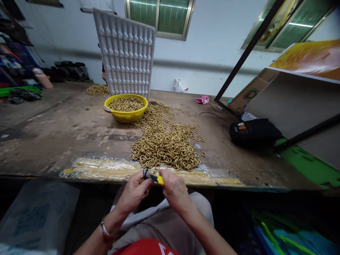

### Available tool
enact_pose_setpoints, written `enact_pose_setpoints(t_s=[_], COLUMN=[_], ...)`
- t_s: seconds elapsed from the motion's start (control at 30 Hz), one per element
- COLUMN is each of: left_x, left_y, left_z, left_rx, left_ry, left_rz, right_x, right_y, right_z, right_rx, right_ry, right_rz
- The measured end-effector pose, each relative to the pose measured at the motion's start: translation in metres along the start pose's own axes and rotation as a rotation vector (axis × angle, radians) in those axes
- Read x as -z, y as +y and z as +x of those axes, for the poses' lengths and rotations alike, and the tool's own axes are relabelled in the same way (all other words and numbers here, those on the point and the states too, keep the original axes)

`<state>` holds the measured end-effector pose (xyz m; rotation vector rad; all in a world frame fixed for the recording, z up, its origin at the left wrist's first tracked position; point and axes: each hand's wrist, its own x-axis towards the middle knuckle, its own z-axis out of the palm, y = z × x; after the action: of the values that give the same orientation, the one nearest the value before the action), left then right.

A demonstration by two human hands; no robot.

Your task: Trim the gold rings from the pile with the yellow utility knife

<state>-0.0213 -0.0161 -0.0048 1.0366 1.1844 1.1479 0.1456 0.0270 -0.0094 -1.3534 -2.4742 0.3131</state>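
Head view: both hands meet just below the front edge of a worn wooden table [66, 127], above the person's lap. The right hand [174, 189] is closed around a yellow-handled tool [158, 179], whose dark tip points toward the left hand [135, 191]. The left hand's fingertips are pinched on a small dark piece [145, 173] at that tip; what the piece is cannot be told. A metal bracelet [105, 230] circles the left wrist. On the table just beyond the hands lies a large pile of brass-coloured rings [164, 145], its near edge touching a strip of yellowish tape [106, 169] that runs along the table's front. Behind the pile stands a yellow basin [125, 111] filled with the same rings, and a white moulded tray [124, 53] stands on edge behind the basin. A second, smaller heap of rings [97, 90] lies farther back to the left. To the right, well apart from the rings, rest a black bag [253, 131] and a pink object [202, 100].
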Motion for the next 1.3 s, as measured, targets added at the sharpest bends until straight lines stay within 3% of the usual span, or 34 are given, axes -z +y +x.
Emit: enact_pose_setpoints(t_s=[0.1,0.17,0.33,0.5,0.63,0.9,1.1,1.3], left_x=[0.005,0.009,0.017,0.025,0.033,0.019,0.011,0.004], left_y=[0.004,0.004,-0.009,-0.014,-0.019,-0.038,-0.043,-0.041], left_z=[-0.008,-0.013,-0.010,-0.010,-0.009,0.014,0.017,0.014], left_rx=[0.032,0.062,0.164,0.165,0.259,0.200,0.161,-0.079], left_ry=[-0.017,-0.051,-0.021,0.019,0.000,0.044,0.110,0.231], left_rz=[-0.032,-0.102,-0.318,-0.455,-0.568,-0.184,0.055,0.319], right_x=[-0.001,-0.001,-0.011,-0.030,-0.035,-0.028,-0.031,-0.031], right_y=[0.020,0.031,0.023,0.012,0.019,0.015,0.014,0.014], right_z=[0.011,0.018,0.031,0.045,0.053,0.052,0.053,0.054], right_rx=[-0.228,-0.299,-0.144,-0.234,-0.234,-0.231,-0.233,-0.261], right_ry=[-0.050,-0.057,-0.011,-0.047,-0.105,-0.120,-0.158,-0.157], right_rz=[-0.125,-0.139,-0.049,-0.152,-0.147,-0.106,0.047,0.295])
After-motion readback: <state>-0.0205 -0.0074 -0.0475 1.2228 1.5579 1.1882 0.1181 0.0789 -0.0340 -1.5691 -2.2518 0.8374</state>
